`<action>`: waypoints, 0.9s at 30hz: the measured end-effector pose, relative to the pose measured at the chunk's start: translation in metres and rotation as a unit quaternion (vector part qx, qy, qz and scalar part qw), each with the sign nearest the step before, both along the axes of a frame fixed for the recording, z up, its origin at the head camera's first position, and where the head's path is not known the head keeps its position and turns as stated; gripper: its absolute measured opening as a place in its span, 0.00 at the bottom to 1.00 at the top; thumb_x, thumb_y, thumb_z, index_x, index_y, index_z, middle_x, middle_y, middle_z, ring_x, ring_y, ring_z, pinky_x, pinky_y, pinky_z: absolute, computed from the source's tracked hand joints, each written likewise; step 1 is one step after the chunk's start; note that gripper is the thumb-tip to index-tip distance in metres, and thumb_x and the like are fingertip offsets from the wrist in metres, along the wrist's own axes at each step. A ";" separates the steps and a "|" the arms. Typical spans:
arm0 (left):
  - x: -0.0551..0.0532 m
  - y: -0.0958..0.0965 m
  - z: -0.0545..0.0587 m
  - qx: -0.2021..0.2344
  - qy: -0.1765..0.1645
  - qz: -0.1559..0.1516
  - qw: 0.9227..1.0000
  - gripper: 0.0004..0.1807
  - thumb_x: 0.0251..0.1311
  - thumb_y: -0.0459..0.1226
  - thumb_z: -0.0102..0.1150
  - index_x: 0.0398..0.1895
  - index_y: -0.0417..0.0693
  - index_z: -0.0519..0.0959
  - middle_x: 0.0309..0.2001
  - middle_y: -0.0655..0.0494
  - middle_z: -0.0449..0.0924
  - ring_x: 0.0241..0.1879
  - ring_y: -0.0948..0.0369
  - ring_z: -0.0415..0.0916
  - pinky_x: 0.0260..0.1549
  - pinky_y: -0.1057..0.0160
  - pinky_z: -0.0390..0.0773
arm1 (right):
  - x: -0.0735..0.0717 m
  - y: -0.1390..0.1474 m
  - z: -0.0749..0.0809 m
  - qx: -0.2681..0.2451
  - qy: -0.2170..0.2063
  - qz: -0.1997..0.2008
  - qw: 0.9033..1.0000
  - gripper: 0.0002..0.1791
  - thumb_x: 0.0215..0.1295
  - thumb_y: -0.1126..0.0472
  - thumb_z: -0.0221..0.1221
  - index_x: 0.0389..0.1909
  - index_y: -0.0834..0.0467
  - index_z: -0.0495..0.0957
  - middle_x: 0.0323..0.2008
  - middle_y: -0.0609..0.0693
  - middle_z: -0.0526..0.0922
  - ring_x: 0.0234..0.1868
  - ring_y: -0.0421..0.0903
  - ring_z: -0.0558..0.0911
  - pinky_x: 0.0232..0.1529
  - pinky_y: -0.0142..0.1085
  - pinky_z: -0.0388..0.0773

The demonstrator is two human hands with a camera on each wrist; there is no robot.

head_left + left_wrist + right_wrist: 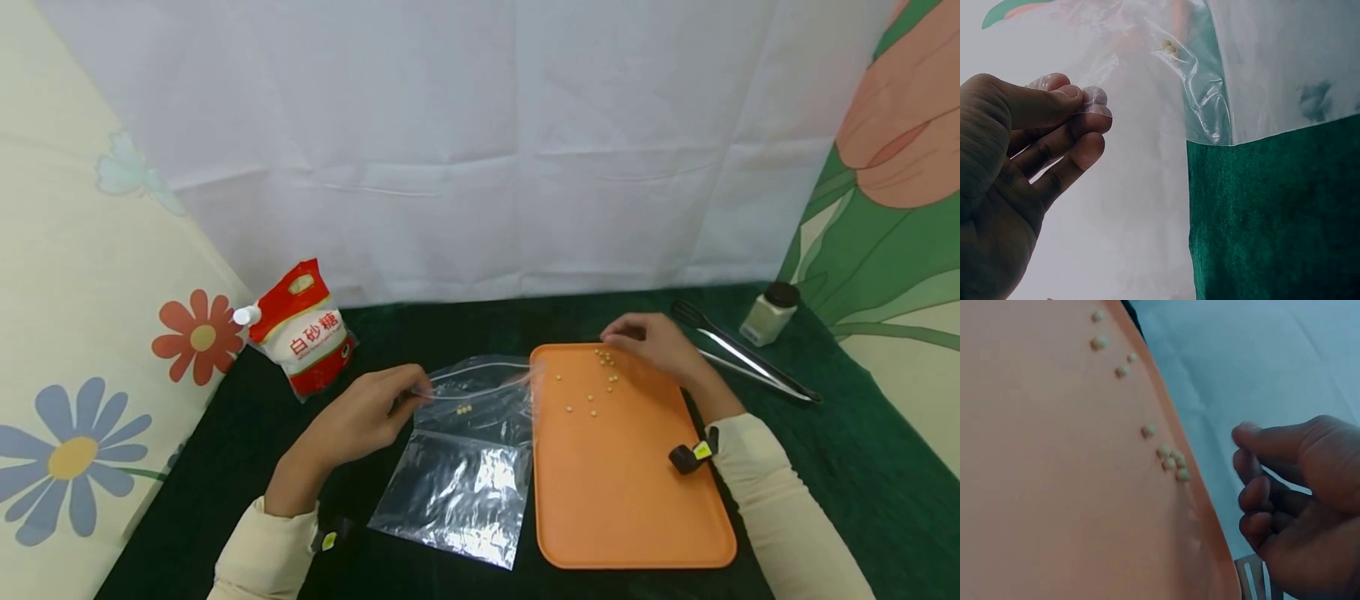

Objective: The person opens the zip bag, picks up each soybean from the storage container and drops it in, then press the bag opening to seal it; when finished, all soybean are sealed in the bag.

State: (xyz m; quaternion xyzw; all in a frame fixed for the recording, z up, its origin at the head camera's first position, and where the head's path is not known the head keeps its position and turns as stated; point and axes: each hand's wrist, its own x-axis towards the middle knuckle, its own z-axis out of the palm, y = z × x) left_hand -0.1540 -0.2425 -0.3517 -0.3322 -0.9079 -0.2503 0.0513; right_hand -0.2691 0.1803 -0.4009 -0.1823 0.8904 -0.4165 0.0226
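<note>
Left sleeve (264, 552) and right sleeve (780, 508) were cream, long, creased. Left wrist unit (342, 530) and right wrist unit (684, 460) were black, compact; each bore yellow-green label (702, 451).

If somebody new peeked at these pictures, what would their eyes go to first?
Probably the bright orange tray, just right of the middle, with little pale beans scattered over its far half. Next might be the red-and-white sugar pouch toward the left end of the dark green cloth. Between those two, the person's left hand pinches a shiny clear zip bag with a few beans inside.
</note>
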 end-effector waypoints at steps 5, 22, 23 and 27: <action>0.001 0.000 0.000 0.002 0.001 0.000 1.000 0.16 0.59 0.24 0.66 0.42 0.53 0.77 0.39 0.60 0.82 0.34 0.68 0.76 0.41 0.64 0.83 | -0.003 0.004 -0.008 0.079 -0.023 -0.017 0.996 0.07 0.67 0.55 0.66 0.41 0.52 0.87 0.43 0.50 0.85 0.46 0.50 0.79 0.50 0.48 0.75; 0.001 0.001 0.001 0.002 0.000 -0.006 1.000 0.15 0.60 0.25 0.66 0.42 0.53 0.77 0.39 0.61 0.82 0.34 0.69 0.75 0.41 0.64 0.83 | -0.003 0.007 -0.015 0.107 0.000 -0.002 0.994 0.02 0.64 0.58 0.68 0.37 0.51 0.86 0.35 0.47 0.83 0.35 0.47 0.76 0.37 0.40 0.72; 0.001 0.001 0.000 0.002 0.000 -0.006 1.000 0.15 0.60 0.25 0.66 0.42 0.53 0.77 0.39 0.61 0.82 0.34 0.69 0.75 0.41 0.64 0.83 | -0.003 0.007 -0.015 0.108 0.003 -0.001 0.994 0.02 0.64 0.59 0.68 0.37 0.51 0.86 0.35 0.48 0.83 0.35 0.47 0.76 0.37 0.40 0.73; 0.001 0.001 0.001 0.004 -0.002 -0.007 1.000 0.15 0.59 0.25 0.66 0.42 0.53 0.77 0.39 0.61 0.82 0.34 0.69 0.76 0.41 0.64 0.83 | -0.003 0.007 -0.015 0.115 0.010 0.003 0.993 0.03 0.65 0.58 0.67 0.36 0.52 0.86 0.35 0.48 0.82 0.35 0.47 0.76 0.37 0.41 0.72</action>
